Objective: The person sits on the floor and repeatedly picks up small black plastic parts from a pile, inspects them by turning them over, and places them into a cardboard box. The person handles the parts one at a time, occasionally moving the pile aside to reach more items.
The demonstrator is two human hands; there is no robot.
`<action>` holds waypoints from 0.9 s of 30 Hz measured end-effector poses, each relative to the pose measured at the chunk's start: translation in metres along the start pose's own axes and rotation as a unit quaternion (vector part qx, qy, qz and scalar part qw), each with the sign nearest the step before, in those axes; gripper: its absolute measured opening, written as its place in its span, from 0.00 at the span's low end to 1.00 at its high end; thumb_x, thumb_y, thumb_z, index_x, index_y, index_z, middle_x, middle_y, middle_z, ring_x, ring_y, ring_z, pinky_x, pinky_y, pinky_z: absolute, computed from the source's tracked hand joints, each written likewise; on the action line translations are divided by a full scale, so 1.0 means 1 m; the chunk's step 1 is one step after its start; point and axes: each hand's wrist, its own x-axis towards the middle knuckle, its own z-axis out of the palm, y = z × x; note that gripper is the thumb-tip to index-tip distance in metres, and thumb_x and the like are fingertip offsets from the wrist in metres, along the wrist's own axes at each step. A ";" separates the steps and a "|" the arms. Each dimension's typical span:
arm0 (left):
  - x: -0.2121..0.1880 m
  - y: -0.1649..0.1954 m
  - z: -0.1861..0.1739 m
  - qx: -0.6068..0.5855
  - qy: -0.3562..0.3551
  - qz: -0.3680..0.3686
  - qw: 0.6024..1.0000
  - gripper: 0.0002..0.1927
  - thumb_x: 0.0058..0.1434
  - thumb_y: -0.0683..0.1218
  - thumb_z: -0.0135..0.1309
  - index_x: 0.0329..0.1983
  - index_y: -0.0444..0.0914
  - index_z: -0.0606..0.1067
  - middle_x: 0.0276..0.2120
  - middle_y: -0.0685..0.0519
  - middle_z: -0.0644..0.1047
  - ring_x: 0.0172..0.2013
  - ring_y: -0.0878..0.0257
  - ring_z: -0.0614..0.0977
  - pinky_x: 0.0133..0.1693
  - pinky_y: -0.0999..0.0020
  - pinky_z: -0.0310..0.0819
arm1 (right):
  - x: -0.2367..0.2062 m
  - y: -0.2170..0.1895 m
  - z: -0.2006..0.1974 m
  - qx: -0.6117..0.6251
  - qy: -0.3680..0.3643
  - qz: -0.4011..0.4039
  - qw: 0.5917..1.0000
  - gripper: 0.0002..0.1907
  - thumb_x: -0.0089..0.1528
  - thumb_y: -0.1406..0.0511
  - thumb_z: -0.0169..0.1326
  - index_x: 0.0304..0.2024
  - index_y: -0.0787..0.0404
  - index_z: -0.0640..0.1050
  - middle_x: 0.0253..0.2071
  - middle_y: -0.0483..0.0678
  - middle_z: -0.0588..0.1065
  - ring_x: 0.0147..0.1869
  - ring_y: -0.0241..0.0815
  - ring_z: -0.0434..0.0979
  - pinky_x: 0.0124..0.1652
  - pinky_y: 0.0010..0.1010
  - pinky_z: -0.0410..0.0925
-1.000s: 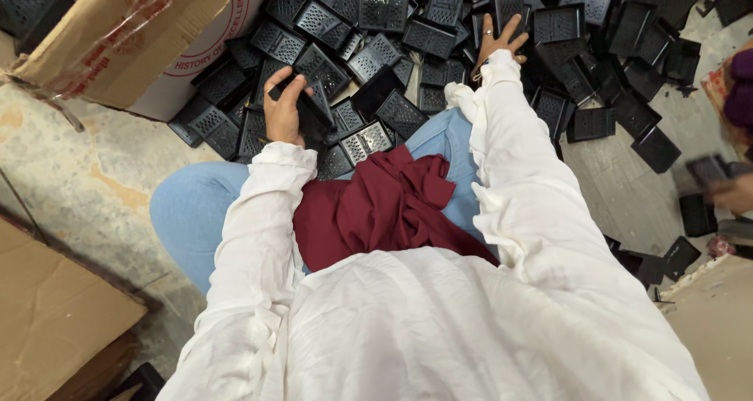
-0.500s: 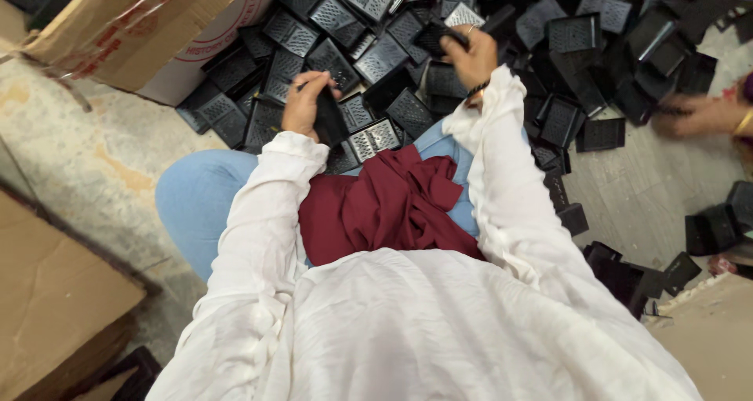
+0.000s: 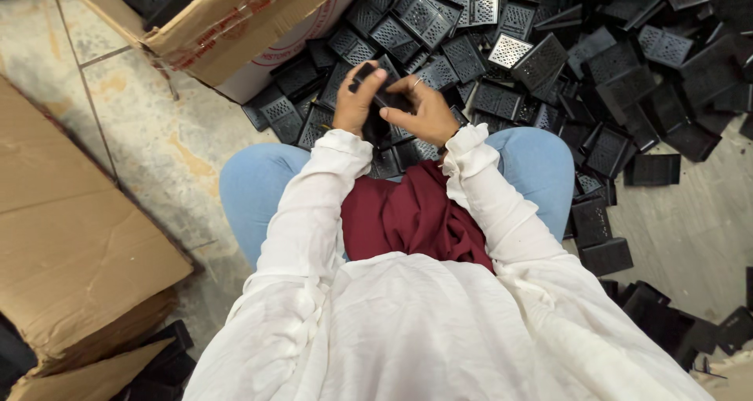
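Note:
Both my hands meet in front of my knees around one black plastic grille piece (image 3: 382,95). My left hand (image 3: 354,103) grips its left side with the thumb on top. My right hand (image 3: 424,111) holds the right side, fingers curled over the piece. A big heap of the same black perforated square parts (image 3: 502,48) lies on the floor just beyond my hands and spreads to the right. My white sleeves, blue jeans and a dark red cloth (image 3: 408,213) on my lap fill the lower view.
An open cardboard box (image 3: 235,32) with more black parts stands at the top left. Flattened cardboard (image 3: 70,236) lies on the tiled floor at left. Loose black parts (image 3: 667,315) are scattered at lower right.
My hands were apart, each reaching into the heap; the right hand picked a piece and both came together on it in front of me. The other person's hand at right has left the view.

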 end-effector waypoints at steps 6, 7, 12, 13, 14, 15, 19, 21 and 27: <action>0.001 0.005 -0.005 -0.097 0.029 -0.051 0.994 0.43 0.66 0.74 0.38 0.61 0.34 0.76 0.47 0.49 0.80 0.46 0.62 0.80 0.51 0.68 0.77 | -0.006 0.003 0.021 0.001 0.052 -0.017 0.998 0.28 0.60 0.70 0.67 0.60 0.68 0.72 0.55 0.50 0.76 0.58 0.36 0.77 0.57 0.27 0.72; 0.001 0.008 -0.005 -0.115 0.030 -0.060 0.991 0.45 0.65 0.75 0.35 0.61 0.33 0.75 0.47 0.48 0.79 0.47 0.60 0.81 0.51 0.66 0.78 | -0.008 0.003 0.026 -0.006 0.065 -0.014 0.998 0.28 0.60 0.71 0.67 0.60 0.68 0.72 0.55 0.50 0.77 0.57 0.36 0.77 0.56 0.27 0.72; 0.000 0.018 0.002 -0.126 0.011 -0.053 0.991 0.46 0.66 0.75 0.31 0.60 0.32 0.75 0.48 0.46 0.79 0.47 0.59 0.81 0.52 0.64 0.78 | -0.009 0.000 0.042 0.037 0.090 0.016 0.995 0.30 0.57 0.72 0.68 0.60 0.70 0.73 0.55 0.53 0.77 0.56 0.38 0.78 0.56 0.28 0.73; -0.001 0.017 0.004 -0.128 0.009 -0.050 0.990 0.46 0.67 0.75 0.31 0.60 0.32 0.74 0.48 0.46 0.79 0.47 0.59 0.81 0.52 0.64 0.78 | -0.009 0.000 0.043 0.046 0.094 0.020 0.994 0.30 0.57 0.72 0.68 0.60 0.71 0.73 0.56 0.53 0.77 0.57 0.38 0.79 0.56 0.28 0.74; -0.002 0.016 0.005 -0.130 0.006 -0.047 0.990 0.46 0.67 0.75 0.31 0.61 0.32 0.74 0.48 0.46 0.79 0.48 0.59 0.81 0.52 0.64 0.78 | -0.008 0.000 0.043 0.056 0.098 0.024 0.993 0.30 0.56 0.72 0.69 0.60 0.71 0.73 0.56 0.53 0.77 0.57 0.38 0.79 0.56 0.29 0.74; -0.003 0.014 0.005 -0.125 0.012 -0.039 0.991 0.46 0.67 0.74 0.31 0.61 0.32 0.74 0.48 0.46 0.79 0.48 0.59 0.81 0.52 0.64 0.78 | -0.007 0.001 0.043 0.066 0.102 0.029 0.992 0.31 0.56 0.72 0.69 0.60 0.71 0.73 0.56 0.54 0.77 0.57 0.38 0.79 0.56 0.29 0.74; -0.004 0.004 0.003 -0.126 0.026 -0.014 0.992 0.45 0.68 0.74 0.31 0.61 0.31 0.72 0.49 0.46 0.79 0.49 0.58 0.81 0.54 0.64 0.77 | -0.007 0.005 0.042 0.036 0.115 -0.005 0.993 0.31 0.55 0.73 0.70 0.59 0.73 0.74 0.57 0.56 0.77 0.59 0.40 0.77 0.59 0.30 0.71; -0.003 -0.001 0.001 -0.134 0.018 -0.002 0.991 0.43 0.69 0.72 0.33 0.61 0.31 0.71 0.49 0.46 0.78 0.49 0.59 0.81 0.54 0.64 0.77 | -0.008 0.008 0.045 0.032 0.118 -0.005 0.993 0.31 0.54 0.73 0.70 0.59 0.73 0.74 0.57 0.56 0.76 0.60 0.41 0.77 0.60 0.31 0.70; -0.007 -0.003 0.003 -0.063 -0.043 0.054 0.996 0.24 0.70 0.45 0.58 0.65 0.31 0.67 0.53 0.47 0.76 0.53 0.61 0.78 0.57 0.66 0.74 | -0.012 0.018 0.046 -0.076 0.129 -0.064 0.987 0.29 0.59 0.72 0.69 0.61 0.71 0.74 0.58 0.56 0.77 0.63 0.42 0.75 0.62 0.30 0.69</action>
